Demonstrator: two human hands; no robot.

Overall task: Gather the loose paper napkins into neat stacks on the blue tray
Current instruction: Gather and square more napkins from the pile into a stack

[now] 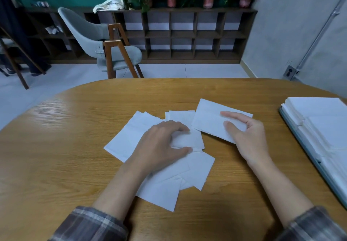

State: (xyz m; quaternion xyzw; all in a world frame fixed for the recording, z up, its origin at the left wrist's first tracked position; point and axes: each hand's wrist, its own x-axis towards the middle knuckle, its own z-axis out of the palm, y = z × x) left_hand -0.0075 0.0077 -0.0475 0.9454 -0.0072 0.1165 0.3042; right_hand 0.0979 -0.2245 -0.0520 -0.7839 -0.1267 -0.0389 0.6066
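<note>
1. While the right hand [244, 133] grips a gathered sheaf [208, 126], thumb and forefinger lie on top and the other fingers are hidden, probably keeping its edges squared.
2. The left hand [163, 143] is curled, fingertips and thumb pinching one napkin [187, 140] from the loose napkins [129, 137] spread beneath them, seemingly to pass it to the sheaf just past its fingertips.
3. The blue tray [308, 156], bearing stacks [319, 120], lies well outside the right fingers.
</note>
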